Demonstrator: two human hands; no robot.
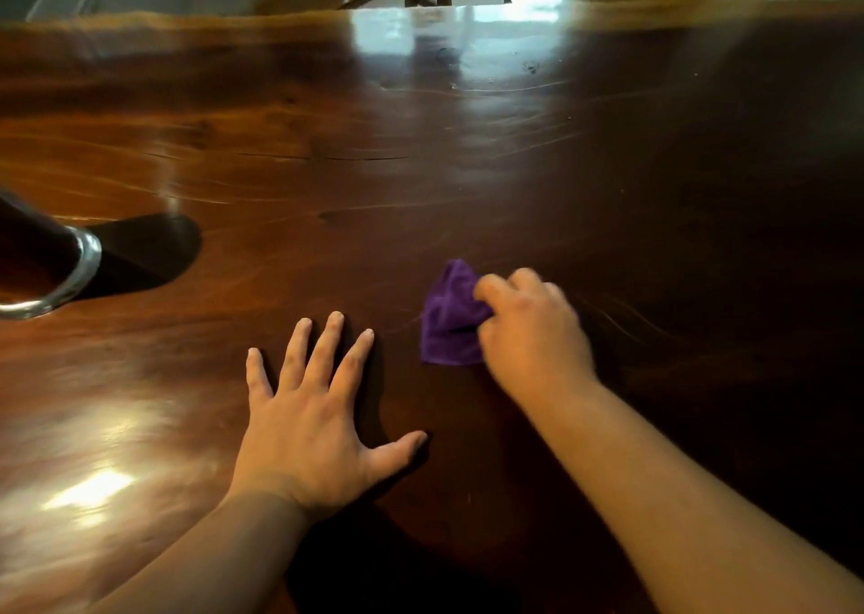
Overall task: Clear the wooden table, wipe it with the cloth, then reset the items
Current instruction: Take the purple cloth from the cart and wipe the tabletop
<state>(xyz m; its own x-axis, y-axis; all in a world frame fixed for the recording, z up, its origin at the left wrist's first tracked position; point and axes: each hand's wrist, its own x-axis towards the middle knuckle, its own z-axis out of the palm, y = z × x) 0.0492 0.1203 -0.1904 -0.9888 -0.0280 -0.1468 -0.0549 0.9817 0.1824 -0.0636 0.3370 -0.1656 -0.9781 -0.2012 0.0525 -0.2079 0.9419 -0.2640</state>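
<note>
Wooden table [421,155], dark and glossy, filling view, faint streaks across centre and right. Glass-rimmed dark object [56,267] at left edge, cut off, identity unclear. Left hand [308,422] flat on tabletop, near centre, fingers spread, palm down, gripping nothing. Right hand [533,328] just right of it, blurred, fingers curled down around purple cloth [449,319], pressing it onto table. Cloth bunched, sticking out left of right hand.

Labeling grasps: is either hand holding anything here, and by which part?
Right hand grips the purple cloth by its bunched right side, pressed to the table. Left hand holds nothing; it lies flat, fingers spread.
</note>
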